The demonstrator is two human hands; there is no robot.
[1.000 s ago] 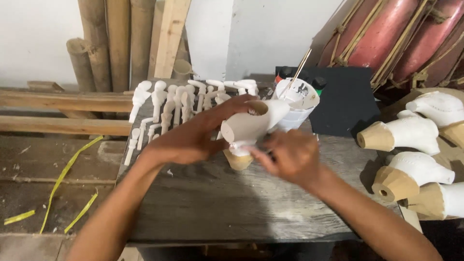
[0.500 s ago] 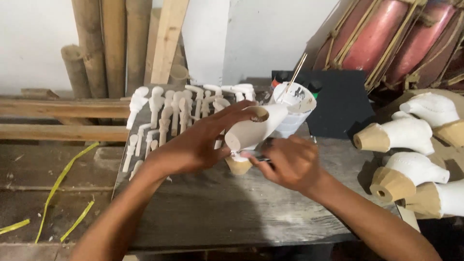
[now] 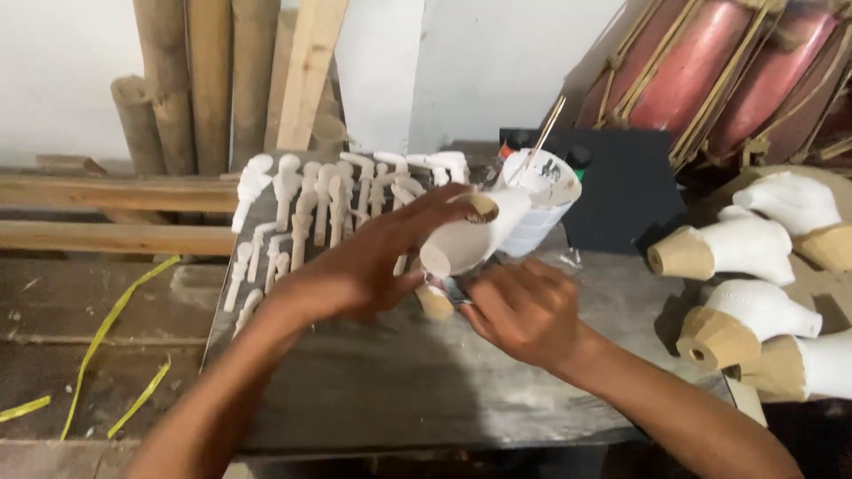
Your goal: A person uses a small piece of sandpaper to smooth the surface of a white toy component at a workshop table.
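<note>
Workbench (image 3: pixel 373 390) | left hand (image 3: pixel 355 266) grips white carving (image 3: pixel 470 235) | right hand (image 3: pixel 524 310) closed, contents hidden | cup (image 3: pixel 541 200) holds stick (image 3: pixel 543 133)

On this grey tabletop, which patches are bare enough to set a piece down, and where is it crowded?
Bare: the near tabletop between the forearms, and the strip right of the right hand toward the white carved heads. Crowded: the far left rows of small white pieces and around the white paint cup.

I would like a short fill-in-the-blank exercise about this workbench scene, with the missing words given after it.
1. The left hand grips a carved wooden piece painted ____.
2. The right hand works at the piece's ____ end.
3. A thin stick stands in the paint cup ____ the piece.
4. Yellow strips lie on the person's ____ side.

Missing words: white; lower; behind; left
</note>
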